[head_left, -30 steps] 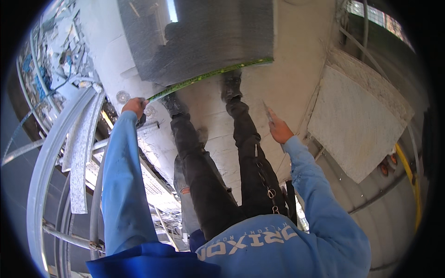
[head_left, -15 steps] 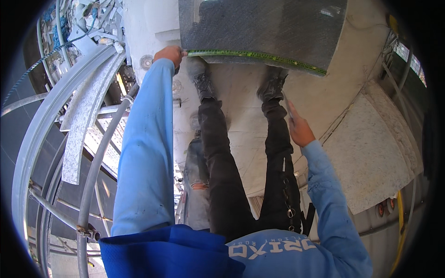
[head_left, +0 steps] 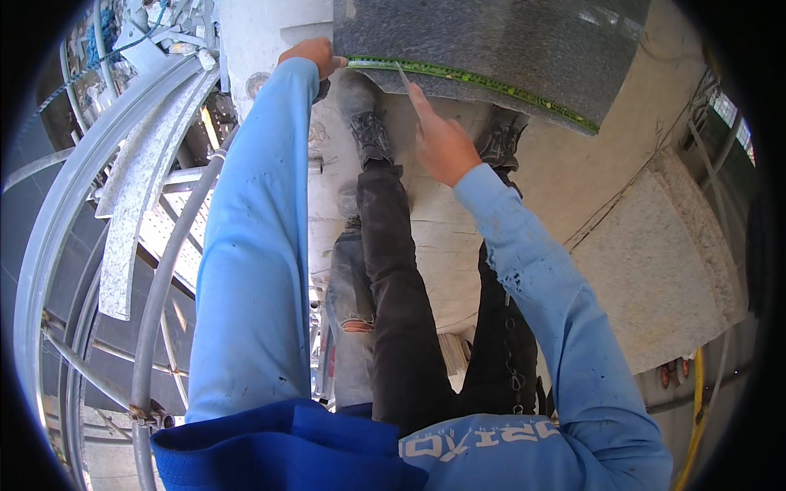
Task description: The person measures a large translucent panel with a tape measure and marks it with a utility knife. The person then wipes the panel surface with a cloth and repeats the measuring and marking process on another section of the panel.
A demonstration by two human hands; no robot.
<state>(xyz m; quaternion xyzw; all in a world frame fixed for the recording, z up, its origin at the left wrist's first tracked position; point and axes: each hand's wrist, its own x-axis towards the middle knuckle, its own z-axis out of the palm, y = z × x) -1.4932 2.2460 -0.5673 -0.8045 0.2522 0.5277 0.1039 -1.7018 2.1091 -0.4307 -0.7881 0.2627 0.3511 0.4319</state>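
A dark grey speckled sheet [head_left: 491, 45] lies before me, and a green measuring strip [head_left: 467, 74] with dark marks runs along its near edge. My left hand [head_left: 313, 57] is closed on the strip's left end, at the sheet's left corner. My right hand [head_left: 442, 147] grips a thin, pointed grey tool [head_left: 404, 77]; its exact kind is hard to make out. The tool's tip is at the strip, a short way right of my left hand. Most of the tool's handle is hidden in my fingers.
My boots [head_left: 370, 135] stand on a pale, dusty surface, close to the sheet. Scaffold tubes [head_left: 168, 282] and a long metal profile [head_left: 61, 196] rise on the left, with scrap [head_left: 147, 45] beyond. A person's torn jeans [head_left: 352, 303] show beside my leg. Light boards [head_left: 647, 270] lie at right.
My right hand has moved up and left from beside my right leg, bringing the tool to the green strip. My left hand keeps its hold on the strip's end. The view has shifted slightly.
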